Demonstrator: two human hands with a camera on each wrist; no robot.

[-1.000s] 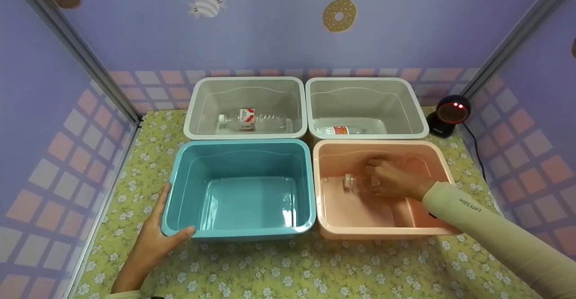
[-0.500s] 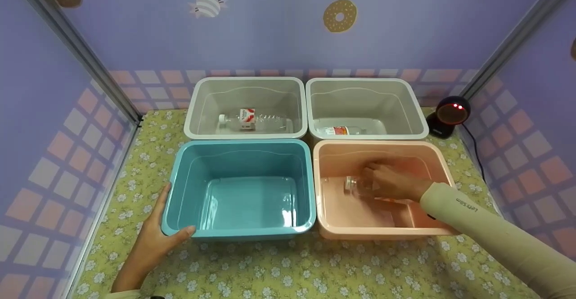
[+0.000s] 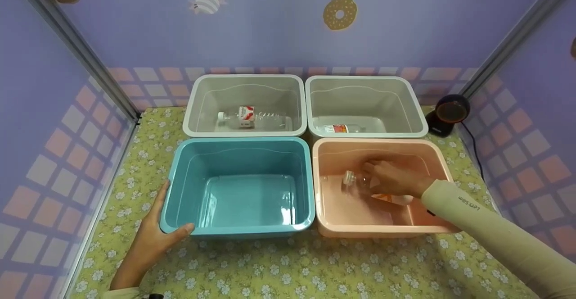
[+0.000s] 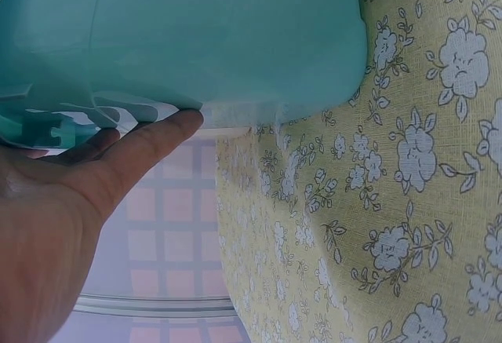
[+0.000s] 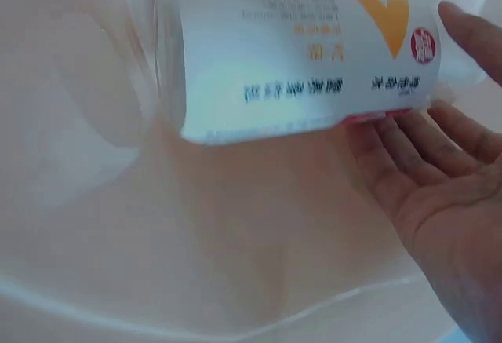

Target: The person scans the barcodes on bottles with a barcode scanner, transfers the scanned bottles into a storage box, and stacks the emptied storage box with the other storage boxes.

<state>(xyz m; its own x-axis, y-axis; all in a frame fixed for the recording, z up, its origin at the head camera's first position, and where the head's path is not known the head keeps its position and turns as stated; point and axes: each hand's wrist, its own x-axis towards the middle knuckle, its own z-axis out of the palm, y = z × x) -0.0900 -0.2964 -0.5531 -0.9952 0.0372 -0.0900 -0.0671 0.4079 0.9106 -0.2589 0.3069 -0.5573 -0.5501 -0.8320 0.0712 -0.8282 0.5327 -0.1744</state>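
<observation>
My left hand (image 3: 155, 227) rests at the front left corner of a teal bin (image 3: 236, 231). Its thumb lies along the front rim and its fingers touch the left outer wall; the left wrist view shows those fingers (image 4: 149, 143) fairly straight against the plastic. Inside the peach bin (image 3: 387, 229), my right hand (image 3: 393, 179) holds a clear plastic bottle (image 5: 274, 60) with a white and orange label. The bottle lies sideways, its capped end pointing left, and the hand covers its middle in the head view. Thumb and fingers sit on opposite sides of it in the right wrist view.
Behind stand two grey bins (image 3: 247, 133), each with a clear bottle lying inside: one bottle (image 3: 246, 116) at left, one (image 3: 337, 128) at right. A black scanner (image 3: 447, 114) with a cable stands at the right. Purple walls enclose the flowered cloth (image 3: 270, 267).
The bottle has turned in my right hand, so its white and orange label now shows below the palm. The scanner's red lights have gone dark. My left hand stays on the teal bin.
</observation>
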